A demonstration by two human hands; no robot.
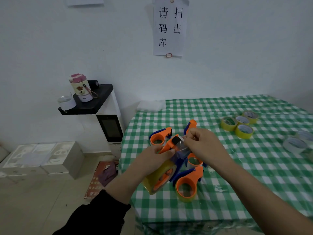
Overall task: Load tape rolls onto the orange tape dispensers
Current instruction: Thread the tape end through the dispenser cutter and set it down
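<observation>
My left hand (153,158) grips an orange tape dispenser (166,168) with a yellowish tape roll (155,181) seated on it, held above the table's left edge. My right hand (202,145) pinches the clear tape end (183,147) near the dispenser's black-and-orange cutter head. Several more orange and blue dispensers lie on the cloth: one at the back left (160,137), one behind my right hand (190,125), one under it (194,161), and one in front carrying a roll (188,185).
A green checked cloth (237,175) covers the table. Several yellow tape rolls (240,123) sit at the back right, clear rolls (295,144) at the far right. Left of the table stand a white cabinet (108,126), a pink-lidded bottle (81,88) and foam boxes (42,158).
</observation>
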